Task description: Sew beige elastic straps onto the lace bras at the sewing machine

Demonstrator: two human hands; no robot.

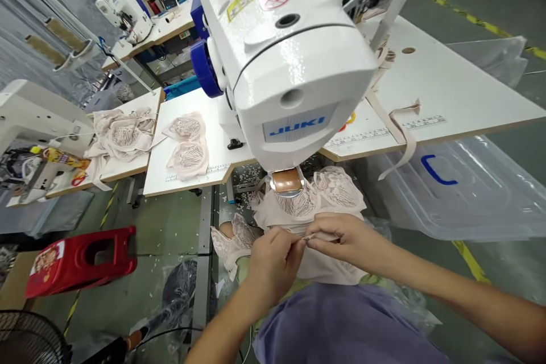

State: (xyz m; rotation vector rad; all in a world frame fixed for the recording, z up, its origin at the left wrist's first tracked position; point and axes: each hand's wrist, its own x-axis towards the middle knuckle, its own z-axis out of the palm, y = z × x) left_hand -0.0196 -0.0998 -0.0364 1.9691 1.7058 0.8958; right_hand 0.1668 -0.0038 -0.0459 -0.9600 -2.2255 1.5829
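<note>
My left hand and my right hand meet just in front of the sewing machine, above my lap. Fingertips of both are closed in a pinch on the edge of a beige lace bra. Its lace cups lie under the machine's head, and plain beige fabric hangs below my hands. The pinched bit itself is small and mostly covered by my fingers. Left of my left hand, another lace cup piece drapes over my knee.
More beige lace bras lie on the white table at left. A fabric strap hangs off the right table edge above a clear plastic bin. A red stool and a black fan stand at lower left.
</note>
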